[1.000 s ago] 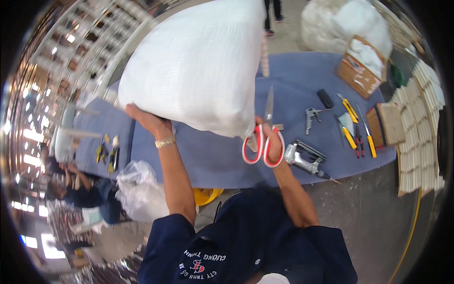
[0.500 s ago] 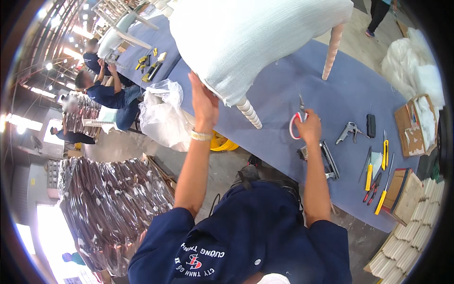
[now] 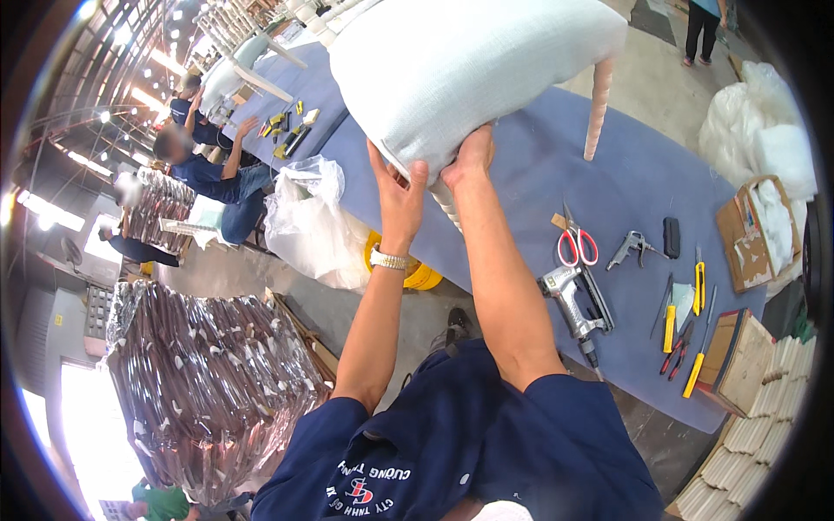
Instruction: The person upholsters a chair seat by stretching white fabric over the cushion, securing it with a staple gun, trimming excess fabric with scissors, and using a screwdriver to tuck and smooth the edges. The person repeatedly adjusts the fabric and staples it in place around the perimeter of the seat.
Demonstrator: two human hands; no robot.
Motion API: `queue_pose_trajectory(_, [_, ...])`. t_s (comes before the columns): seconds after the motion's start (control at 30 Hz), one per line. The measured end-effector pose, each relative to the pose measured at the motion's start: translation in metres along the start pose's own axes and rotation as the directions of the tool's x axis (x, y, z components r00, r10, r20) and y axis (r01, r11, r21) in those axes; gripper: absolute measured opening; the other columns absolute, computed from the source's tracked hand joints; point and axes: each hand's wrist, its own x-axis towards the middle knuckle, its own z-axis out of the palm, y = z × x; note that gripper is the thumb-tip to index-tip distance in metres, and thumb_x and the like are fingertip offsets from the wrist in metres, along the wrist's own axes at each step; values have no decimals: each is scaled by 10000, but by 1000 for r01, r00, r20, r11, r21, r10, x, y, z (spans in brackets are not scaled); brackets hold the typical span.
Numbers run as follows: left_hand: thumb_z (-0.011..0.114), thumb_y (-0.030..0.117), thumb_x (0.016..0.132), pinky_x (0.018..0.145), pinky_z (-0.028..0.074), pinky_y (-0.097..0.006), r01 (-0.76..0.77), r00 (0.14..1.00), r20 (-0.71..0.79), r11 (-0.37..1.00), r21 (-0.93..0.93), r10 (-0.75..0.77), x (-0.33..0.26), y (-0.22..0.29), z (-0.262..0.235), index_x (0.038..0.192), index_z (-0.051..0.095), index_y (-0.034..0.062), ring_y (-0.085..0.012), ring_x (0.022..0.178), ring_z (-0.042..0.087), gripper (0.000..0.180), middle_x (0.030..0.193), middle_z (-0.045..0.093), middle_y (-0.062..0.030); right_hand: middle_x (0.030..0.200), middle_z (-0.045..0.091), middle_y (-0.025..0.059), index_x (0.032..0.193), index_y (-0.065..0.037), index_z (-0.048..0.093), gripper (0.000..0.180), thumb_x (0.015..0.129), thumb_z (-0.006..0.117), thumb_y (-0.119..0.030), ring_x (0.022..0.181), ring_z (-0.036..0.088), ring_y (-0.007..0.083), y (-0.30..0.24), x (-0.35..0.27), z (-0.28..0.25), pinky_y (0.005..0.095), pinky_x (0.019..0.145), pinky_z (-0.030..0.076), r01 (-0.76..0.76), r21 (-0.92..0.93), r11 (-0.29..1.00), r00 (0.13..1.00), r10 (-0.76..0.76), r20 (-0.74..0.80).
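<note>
A chair [image 3: 469,69] with a padded seat in pale fabric rests on the blue-covered table, its turned wooden legs showing below. My left hand [image 3: 400,198] grips the front left corner of the seat, thumb to the right and fingers up against the fabric edge. Close beside it, my right hand [image 3: 470,163] is closed on the lower edge of the fabric, just above a spiral leg [image 3: 445,205]; its fingertips are partly hidden. Red-and-white-handled scissors [image 3: 578,247] lie on the table right of my right arm. A staple gun [image 3: 570,300] with a hose is nearer me.
On the right are an air blow gun [image 3: 632,249], a black case [image 3: 671,238], a yellow cutter [image 3: 699,286], screwdrivers, pliers [image 3: 676,351] and cardboard boxes [image 3: 754,234]. Plastic wrap [image 3: 308,221] and a yellow bucket [image 3: 420,276] are at the left edge. Co-workers [image 3: 204,174] sit farther left.
My right hand has put the scissors down on the table and moved left to the seat's edge. My left hand has shifted right and lower along the corner.
</note>
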Motion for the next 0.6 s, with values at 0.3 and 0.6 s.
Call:
queue_pose_trajectory(0.3, [914, 394, 752, 1104, 448, -401, -119, 982, -117, 970, 214, 146, 9, -3, 11, 1605, -119, 28, -357, 1360, 522, 1389, 1491, 467, -288, 1440, 527, 214, 1479, 70, 399, 782, 1080, 196, -572, 1267, 587, 332, 10, -4, 2, 398, 1061, 496, 171, -183, 968, 969, -199, -144])
queue_pose_trajectory(0.6, [919, 349, 742, 958, 557, -440, -86, 992, -55, 928, 361, 114, 13, -5, 6, 1581, -197, 43, -425, 1157, 671, 1430, 1345, 589, -330, 1455, 522, 225, 1481, 53, 413, 715, 1099, 202, -514, 1232, 606, 330, 20, 8, -2, 385, 1017, 511, 249, -208, 946, 940, -288, -185])
